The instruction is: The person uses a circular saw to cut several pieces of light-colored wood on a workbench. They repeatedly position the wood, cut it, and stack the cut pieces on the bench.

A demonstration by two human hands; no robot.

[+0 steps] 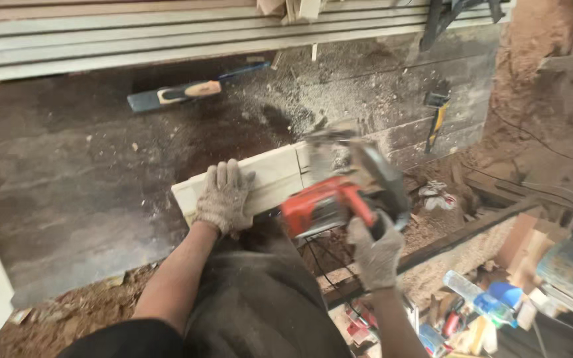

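My left hand (223,199) lay flat on the pale board (260,178), my right hand (376,255) gripped the red circular saw (339,199) just beside it; any kickback could have reached those fingers.

Pale smooth wooden board (260,176), glossy red plastic circular saw (333,202), rough knitted cloth gloves, dusty matt dark workbench (67,172).

Saw (339,192): front and blade blurred; handle hidden under right hand (376,255).
Plank (253,182): part beside saw hidden behind it; near edge covered by left hand (223,199).
Boards (167,33) beyond bench (67,166): cut off by top edge.
Clutter (485,311) right of saw: too small to tell.
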